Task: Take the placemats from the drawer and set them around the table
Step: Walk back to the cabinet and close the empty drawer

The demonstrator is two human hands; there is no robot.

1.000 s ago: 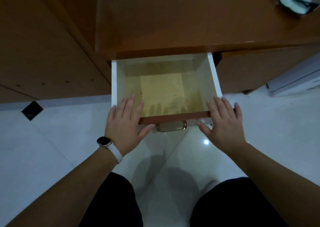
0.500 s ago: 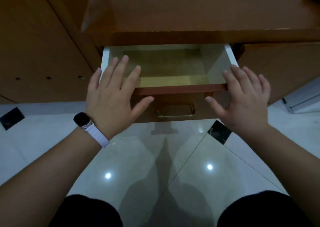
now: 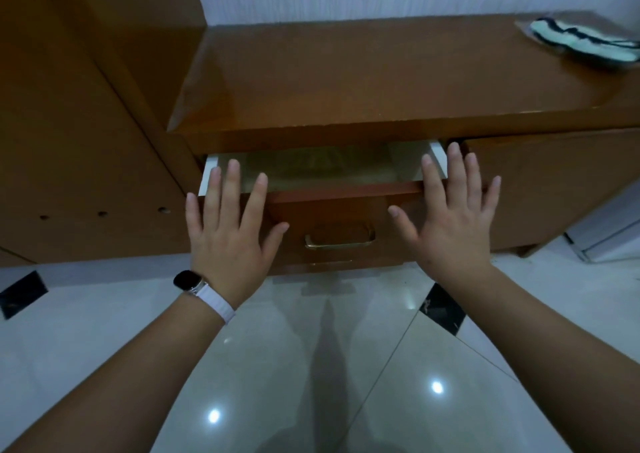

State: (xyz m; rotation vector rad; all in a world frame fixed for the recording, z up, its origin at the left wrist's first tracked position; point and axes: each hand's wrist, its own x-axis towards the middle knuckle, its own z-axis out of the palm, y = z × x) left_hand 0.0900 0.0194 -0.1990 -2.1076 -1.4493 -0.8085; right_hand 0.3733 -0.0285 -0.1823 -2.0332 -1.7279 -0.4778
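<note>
A wooden drawer [image 3: 332, 210] with a brass handle [image 3: 340, 239] juts a short way out of a brown cabinet [image 3: 381, 82]. Its white-sided inside shows only a narrow strip, and I see nothing lying in that strip. My left hand [image 3: 227, 234], with a watch on the wrist, presses flat against the left part of the drawer front, fingers straight. My right hand [image 3: 453, 217] presses flat on the right part, fingers spread over the top edge. A folded stack of pale green cloth with dark edging [image 3: 585, 42] lies on the cabinet top at far right.
A taller wooden panel [image 3: 86, 123] stands to the left of the cabinet. A second drawer front [image 3: 547, 186] sits right of the open one. Glossy white floor tiles [image 3: 311, 366] with small black insets spread below me.
The drawer has slid inward from wide open to nearly shut under both flat hands. My view has tilted up, bringing the cabinet top and the folded cloth into sight.
</note>
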